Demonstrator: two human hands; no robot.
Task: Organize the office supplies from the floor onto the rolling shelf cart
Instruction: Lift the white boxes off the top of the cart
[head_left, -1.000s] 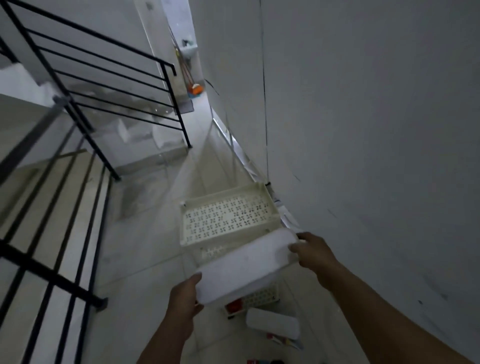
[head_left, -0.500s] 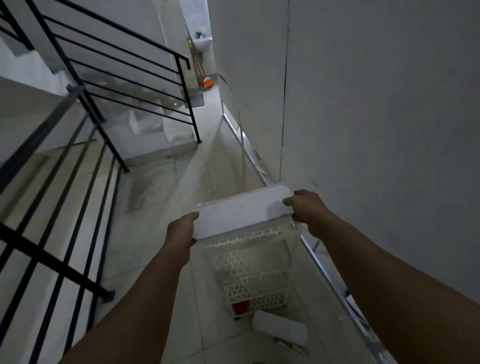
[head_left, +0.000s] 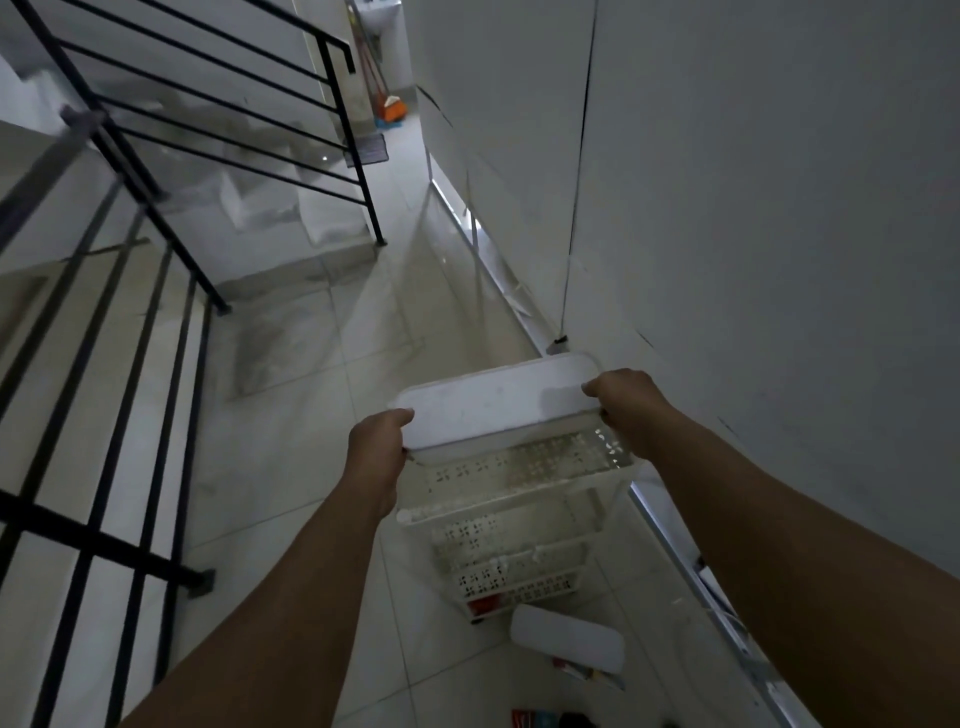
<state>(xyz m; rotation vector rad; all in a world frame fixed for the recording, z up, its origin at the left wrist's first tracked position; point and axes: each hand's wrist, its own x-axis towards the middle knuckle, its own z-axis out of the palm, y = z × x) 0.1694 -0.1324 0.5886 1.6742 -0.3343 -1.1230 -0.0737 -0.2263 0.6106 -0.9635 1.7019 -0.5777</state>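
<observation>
Both hands, our left hand (head_left: 376, 452) and right hand (head_left: 626, 402), still pinch the short ends of the flat white rectangular plastic box (head_left: 496, 410), now raised from beside the white perforated plastic rolling shelf cart (head_left: 511, 512) to just over its top tier. Box lies level, long axis left-right across the cart. Cart hugs the grey wall (head_left: 753, 208) on the right; open tiled floor (head_left: 311, 415) left toward the black metal railing (head_left: 130, 364), second white box (head_left: 566, 639) on the floor near us.
</observation>
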